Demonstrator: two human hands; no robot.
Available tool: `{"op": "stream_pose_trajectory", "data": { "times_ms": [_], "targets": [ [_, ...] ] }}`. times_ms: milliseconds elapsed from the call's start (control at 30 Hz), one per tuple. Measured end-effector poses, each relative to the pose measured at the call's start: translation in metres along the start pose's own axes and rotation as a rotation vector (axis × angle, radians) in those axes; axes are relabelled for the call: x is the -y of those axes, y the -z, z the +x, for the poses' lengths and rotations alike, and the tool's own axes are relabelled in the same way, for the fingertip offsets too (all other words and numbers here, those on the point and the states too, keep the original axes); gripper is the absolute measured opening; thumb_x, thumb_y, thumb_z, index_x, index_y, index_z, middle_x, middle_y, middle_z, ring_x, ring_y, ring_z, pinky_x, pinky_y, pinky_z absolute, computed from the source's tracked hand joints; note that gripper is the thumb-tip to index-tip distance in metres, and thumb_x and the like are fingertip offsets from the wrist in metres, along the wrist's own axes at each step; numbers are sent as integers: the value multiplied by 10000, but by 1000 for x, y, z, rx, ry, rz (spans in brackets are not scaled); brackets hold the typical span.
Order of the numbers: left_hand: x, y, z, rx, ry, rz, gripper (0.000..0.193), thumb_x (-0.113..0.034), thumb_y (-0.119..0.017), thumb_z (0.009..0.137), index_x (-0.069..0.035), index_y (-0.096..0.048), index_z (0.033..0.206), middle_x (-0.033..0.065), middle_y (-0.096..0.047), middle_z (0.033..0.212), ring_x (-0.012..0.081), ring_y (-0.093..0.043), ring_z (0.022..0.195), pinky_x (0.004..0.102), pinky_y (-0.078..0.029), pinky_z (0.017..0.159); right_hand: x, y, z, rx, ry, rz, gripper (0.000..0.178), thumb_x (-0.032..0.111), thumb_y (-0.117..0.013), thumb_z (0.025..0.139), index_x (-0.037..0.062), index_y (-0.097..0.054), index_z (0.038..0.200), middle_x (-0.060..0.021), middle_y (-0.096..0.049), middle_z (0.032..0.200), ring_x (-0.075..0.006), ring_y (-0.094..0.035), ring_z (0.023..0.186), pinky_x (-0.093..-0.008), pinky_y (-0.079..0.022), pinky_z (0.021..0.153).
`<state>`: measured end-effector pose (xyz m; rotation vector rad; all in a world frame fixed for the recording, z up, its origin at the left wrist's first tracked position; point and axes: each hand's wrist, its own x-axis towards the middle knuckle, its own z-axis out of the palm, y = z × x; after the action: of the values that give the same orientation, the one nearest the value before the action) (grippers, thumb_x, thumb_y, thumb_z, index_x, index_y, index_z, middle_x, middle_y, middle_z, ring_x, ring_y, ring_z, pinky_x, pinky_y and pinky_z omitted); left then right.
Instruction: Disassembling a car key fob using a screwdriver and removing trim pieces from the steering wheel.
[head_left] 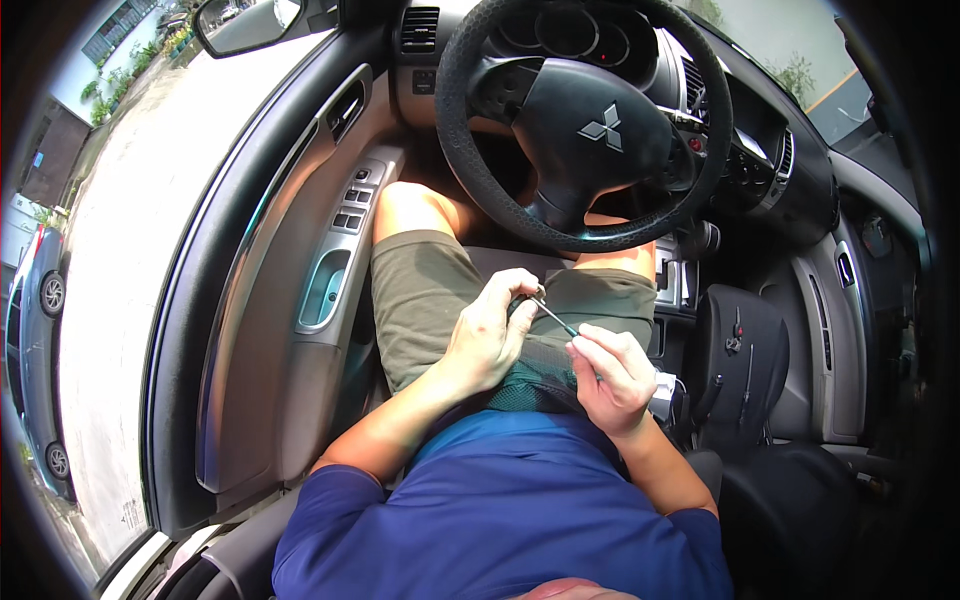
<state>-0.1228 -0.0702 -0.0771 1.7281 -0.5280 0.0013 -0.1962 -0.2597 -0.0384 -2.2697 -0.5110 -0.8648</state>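
Slim tool (556,318), metal shaft, dark green handle (572,331), slanted above lap (605,297); tip at small metallic piece (540,294).

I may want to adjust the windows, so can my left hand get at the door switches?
Probably yes: the door switches sit uncovered beside your left knee, and nothing visible blocks them. But your left hand is holding a small object, so it may need freeing first.

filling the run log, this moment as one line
left hand: pinching small item; right hand: holding thin tool, tip at item; wheel: untouched
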Motion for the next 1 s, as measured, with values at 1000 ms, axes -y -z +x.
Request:
{"op": "stream_pose_trajectory", "data": {
  "times_ms": [1000],
  "targets": [
    [6, -11, -5, -111, -5, 131, 380, -18, -602, 1039, 23, -475, 1395, 214, -716, 1164, 309, -739, 1054, 372, -575, 916, 6, -13, -10, -24, -105, -32, 280, -110, -779, 821, -31, -743, 1087, -129, -638, 900, -257, -650, 726, -334, -547, 642]
  ]
}}
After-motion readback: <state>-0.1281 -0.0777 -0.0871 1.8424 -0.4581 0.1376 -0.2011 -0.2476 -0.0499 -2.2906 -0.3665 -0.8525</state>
